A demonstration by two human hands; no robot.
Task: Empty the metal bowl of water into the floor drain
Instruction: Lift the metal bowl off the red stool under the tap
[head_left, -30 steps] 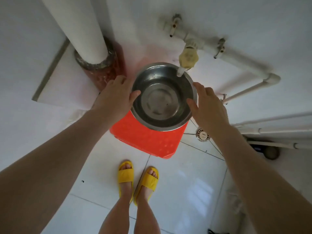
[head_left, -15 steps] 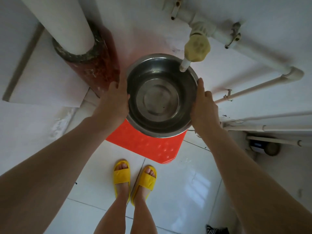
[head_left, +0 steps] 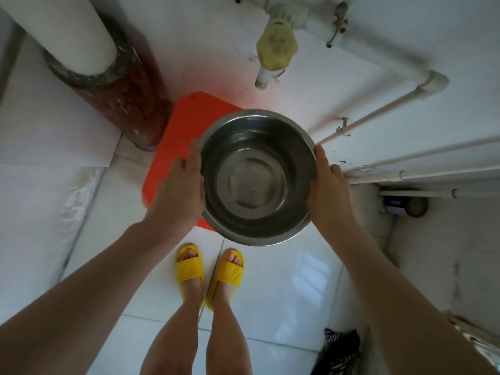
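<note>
Over the white tiled floor, both hands, left hand and right hand, clasped the round steel bowl by its rim, seemingly part-full, so a careless tilt might slosh water over the yellow slippers.

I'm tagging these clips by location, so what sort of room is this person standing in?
Most likely a home washroom or utility corner. A wall tap fed by exposed white water pipes sits above a white tiled floor, and both hands hold a metal bowl of water over a red plastic stool.
</note>
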